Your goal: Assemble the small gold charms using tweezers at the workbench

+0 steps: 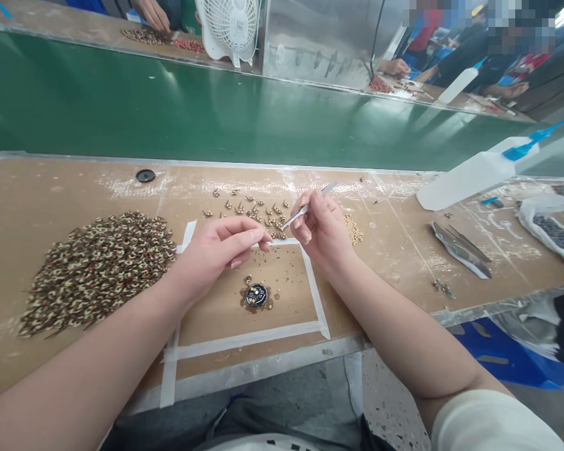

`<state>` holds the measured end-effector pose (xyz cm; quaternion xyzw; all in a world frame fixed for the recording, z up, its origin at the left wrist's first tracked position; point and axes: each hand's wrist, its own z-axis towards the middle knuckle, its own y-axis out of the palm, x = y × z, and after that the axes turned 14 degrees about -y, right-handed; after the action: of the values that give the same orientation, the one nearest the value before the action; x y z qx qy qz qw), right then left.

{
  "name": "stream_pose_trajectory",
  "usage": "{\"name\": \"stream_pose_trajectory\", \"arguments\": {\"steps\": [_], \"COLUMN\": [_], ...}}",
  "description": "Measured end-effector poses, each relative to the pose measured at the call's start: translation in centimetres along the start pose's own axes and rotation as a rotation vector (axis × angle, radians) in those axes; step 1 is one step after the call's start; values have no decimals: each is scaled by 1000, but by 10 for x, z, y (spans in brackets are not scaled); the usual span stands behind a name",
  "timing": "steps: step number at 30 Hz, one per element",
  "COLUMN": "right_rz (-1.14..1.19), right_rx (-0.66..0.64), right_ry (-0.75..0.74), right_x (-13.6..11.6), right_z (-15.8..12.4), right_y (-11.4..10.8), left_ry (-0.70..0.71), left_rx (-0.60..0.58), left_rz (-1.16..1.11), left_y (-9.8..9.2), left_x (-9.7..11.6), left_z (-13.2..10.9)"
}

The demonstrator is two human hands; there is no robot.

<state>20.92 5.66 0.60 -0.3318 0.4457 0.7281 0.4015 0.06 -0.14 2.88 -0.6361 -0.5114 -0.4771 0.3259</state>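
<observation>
My right hand (326, 225) is closed around metal tweezers (297, 215), whose tips point down and left toward several small bronze-coloured parts (251, 207) on the table. Just left of the tips, my left hand (228, 244) is closed in a pinch; whatever its fingertips hold is too small to make out. Below both hands, a small round black dish (256, 295) with a few pale bits on it rests inside a white tape outline (249, 340). To the left lies a large heap of small brown and cream parts (108, 269).
Small yellowish pieces (352, 229) lie right of my right hand. Farther right stand a white bottle with a blue nozzle (470, 178), a dark flat pouch (458, 249) and a bag of dark parts (552, 228). A black lid (145, 176) sits back left. Beyond the green divider (192, 113), other people's hands work.
</observation>
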Motion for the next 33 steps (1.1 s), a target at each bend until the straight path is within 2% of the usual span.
{"name": "stream_pose_trajectory", "arguments": {"steps": [10, 12, 15, 19, 22, 25, 28, 33], "right_rz": [-158, -166, -154, -169, -178, -186, -206, -188], "right_rx": [70, 77, 84, 93, 94, 65, -5, -38], "right_ry": [23, 20, 11, 21, 19, 17, 33, 33], "right_x": [-3, -3, -3, -4, -4, -2, 2, 4], "right_z": [-6, -6, -6, -6, -6, -7, -9, -9], "right_y": [1, 1, 1, 2, 1, -2, -5, -4], "left_ry": [-23, -16, -27, -110, -119, -114, -94, -69], "left_rx": [56, 90, 101, -71, -221, -290, -273, -144], "left_rz": [96, 194, 483, 815, 893, 905, 906, 906], "left_y": [1, -1, -12, -33, -44, -45, -39, -34], "left_x": [1, 4, 11, 16, 15, 13, 12, 11], "left_z": [2, 1, 0, 1, 2, 2, 2, 3]}}
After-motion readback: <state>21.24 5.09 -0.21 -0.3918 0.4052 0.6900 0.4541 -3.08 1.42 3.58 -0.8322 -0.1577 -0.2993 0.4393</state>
